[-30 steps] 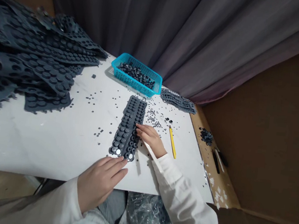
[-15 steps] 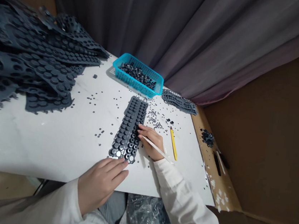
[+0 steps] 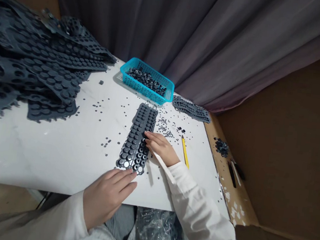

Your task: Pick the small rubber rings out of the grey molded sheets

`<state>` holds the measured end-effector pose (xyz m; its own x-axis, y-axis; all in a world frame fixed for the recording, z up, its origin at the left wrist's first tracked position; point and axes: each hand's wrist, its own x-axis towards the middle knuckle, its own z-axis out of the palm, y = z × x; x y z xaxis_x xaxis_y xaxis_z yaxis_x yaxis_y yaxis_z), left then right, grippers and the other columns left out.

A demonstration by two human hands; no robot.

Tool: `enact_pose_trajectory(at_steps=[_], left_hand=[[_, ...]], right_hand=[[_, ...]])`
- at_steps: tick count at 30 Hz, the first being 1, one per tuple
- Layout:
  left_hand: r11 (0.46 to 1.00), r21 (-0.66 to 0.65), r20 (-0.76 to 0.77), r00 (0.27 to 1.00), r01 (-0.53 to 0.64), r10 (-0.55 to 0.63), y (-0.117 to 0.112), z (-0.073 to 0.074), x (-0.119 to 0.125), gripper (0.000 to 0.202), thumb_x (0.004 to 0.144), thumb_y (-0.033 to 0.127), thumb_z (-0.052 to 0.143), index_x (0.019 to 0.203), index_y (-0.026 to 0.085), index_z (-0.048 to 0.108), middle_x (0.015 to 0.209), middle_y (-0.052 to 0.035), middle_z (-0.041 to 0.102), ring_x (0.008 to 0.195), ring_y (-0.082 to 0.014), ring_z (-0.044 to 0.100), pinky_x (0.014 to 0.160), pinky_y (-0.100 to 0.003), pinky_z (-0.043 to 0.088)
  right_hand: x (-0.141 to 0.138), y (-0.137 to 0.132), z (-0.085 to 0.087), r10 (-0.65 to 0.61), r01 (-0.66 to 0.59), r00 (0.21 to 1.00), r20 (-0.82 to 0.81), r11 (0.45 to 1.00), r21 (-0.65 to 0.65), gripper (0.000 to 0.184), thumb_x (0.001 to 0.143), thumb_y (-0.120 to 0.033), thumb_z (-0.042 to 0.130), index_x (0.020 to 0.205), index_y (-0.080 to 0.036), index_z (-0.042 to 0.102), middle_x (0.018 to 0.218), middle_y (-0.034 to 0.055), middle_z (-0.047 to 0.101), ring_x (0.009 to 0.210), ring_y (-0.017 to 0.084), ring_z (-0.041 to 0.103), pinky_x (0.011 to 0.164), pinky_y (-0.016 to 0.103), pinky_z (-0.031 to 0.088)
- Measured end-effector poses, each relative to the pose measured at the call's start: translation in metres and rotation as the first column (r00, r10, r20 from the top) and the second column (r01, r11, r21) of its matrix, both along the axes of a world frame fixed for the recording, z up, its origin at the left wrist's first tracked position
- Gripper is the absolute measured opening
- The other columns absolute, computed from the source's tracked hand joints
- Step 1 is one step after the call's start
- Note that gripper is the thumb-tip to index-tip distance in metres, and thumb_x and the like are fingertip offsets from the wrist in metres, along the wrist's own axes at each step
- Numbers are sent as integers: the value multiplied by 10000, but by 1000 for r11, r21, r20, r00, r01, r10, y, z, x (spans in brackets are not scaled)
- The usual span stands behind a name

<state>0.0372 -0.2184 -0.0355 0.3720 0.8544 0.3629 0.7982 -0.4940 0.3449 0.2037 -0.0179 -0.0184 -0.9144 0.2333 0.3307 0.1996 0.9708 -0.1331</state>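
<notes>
A long strip of dark grey moulded rubber (image 3: 136, 140) lies on the white table, covered in rows of round studs and holes. My right hand (image 3: 160, 145) rests with its fingertips on the strip's right edge, shut on a thin white stick (image 3: 162, 164) that runs back along my wrist. My left hand (image 3: 108, 194) lies over the strip's near end, fingers spread and touching it, holding nothing. Tiny dark rubber discs (image 3: 163, 126) are scattered around the strip. A yellow pencil (image 3: 185, 151) lies just right of my right hand, its lower end close to my sleeve.
A heap of punched rubber sheets (image 3: 39, 60) covers the table's left side. Behind the strip stand a blue plastic basket (image 3: 146, 82) of dark pieces and another rubber strip (image 3: 191, 109). Cardboard (image 3: 237, 190) lines the right edge, below a grey curtain (image 3: 160, 20).
My right hand has turned and shifted left onto the strip's edge, and the white stick now lies closer along my wrist. My left hand stays in place.
</notes>
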Motion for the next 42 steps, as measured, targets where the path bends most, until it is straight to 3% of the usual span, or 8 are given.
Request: enact_pose_trajectory(at_steps=[4, 7, 11, 14, 18, 29, 38, 42], left_hand=[[1000, -2, -4, 1000, -1, 1, 0, 1, -1, 335, 815, 176, 553, 1149, 197, 569, 1269, -34, 596, 1190, -194, 500, 996, -345, 350], [1000, -7, -22, 1000, 6, -6, 0, 1, -1, 336, 821, 180, 549, 1156, 198, 569, 1272, -40, 592, 1188, -193, 499, 982, -341, 362], [1000, 6, -8, 1000, 8, -8, 0, 0, -1, 323, 837, 191, 533, 1157, 203, 576, 1265, -37, 598, 1189, -192, 498, 990, -338, 355], [1000, 25, -3, 1000, -3, 3, 0, -1, -1, 309, 844, 209, 532, 1148, 199, 581, 1258, -30, 604, 1185, -189, 498, 1004, -336, 340], [999, 46, -33, 999, -6, 7, -1, -2, 0, 301, 865, 207, 504, 1158, 192, 575, 1258, -39, 603, 1197, -196, 486, 1011, -346, 336], [999, -46, 0, 1000, -7, 7, -1, 5, 0, 427, 782, 107, 531, 1197, 206, 547, 1356, -38, 519, 1183, -222, 482, 1000, -373, 356], [1000, -16, -34, 999, -17, 16, -1, 5, 1, 364, 807, 200, 576, 1170, 196, 557, 1280, -30, 579, 1200, -215, 460, 1066, -370, 284], [999, -24, -41, 999, -36, 35, -1, 5, 1, 354, 811, 245, 585, 1163, 204, 571, 1284, -23, 582, 1241, -238, 438, 1075, -385, 270]], right_hand=[[1, 7, 0, -8, 8, 1000, -5, 1000, 4, 173, 933, -198, 448, 1009, -194, 603, 1260, 139, 606, 1139, 231, 587, 924, 436, 503], [2, 13, -3, -149, 144, 982, -114, 988, -48, 169, 934, -212, 439, 995, -201, 597, 1237, 135, 622, 1071, 227, 624, 887, 430, 519], [3, 12, -3, -356, 306, 908, -222, 924, -231, 164, 934, -244, 426, 1000, -203, 570, 1231, 132, 624, 1076, 216, 630, 875, 395, 536], [2, 3, -2, -337, 229, 909, -245, 896, -381, 144, 923, -284, 469, 999, -214, 569, 1233, 116, 626, 1145, 209, 595, 932, 384, 515], [-1, -6, -5, -250, 109, 933, -258, 881, -460, 153, 919, -315, 487, 980, -216, 588, 1225, 118, 632, 1204, 212, 550, 997, 427, 471], [-3, -5, -7, -295, 124, 915, -273, 854, -506, 167, 924, -326, 484, 978, -209, 591, 1163, 130, 661, 1163, 212, 584, 972, 425, 497], [-4, 0, -10, -245, 113, 932, -268, 898, -425, 130, 916, -293, 499, 959, -219, 597, 1154, 111, 670, 1156, 200, 584, 967, 415, 493], [-4, 3, -10, -184, 109, 957, -224, 944, -312, 127, 923, -256, 487, 983, -211, 589, 1165, 110, 667, 1143, 189, 589, 944, 386, 496]])
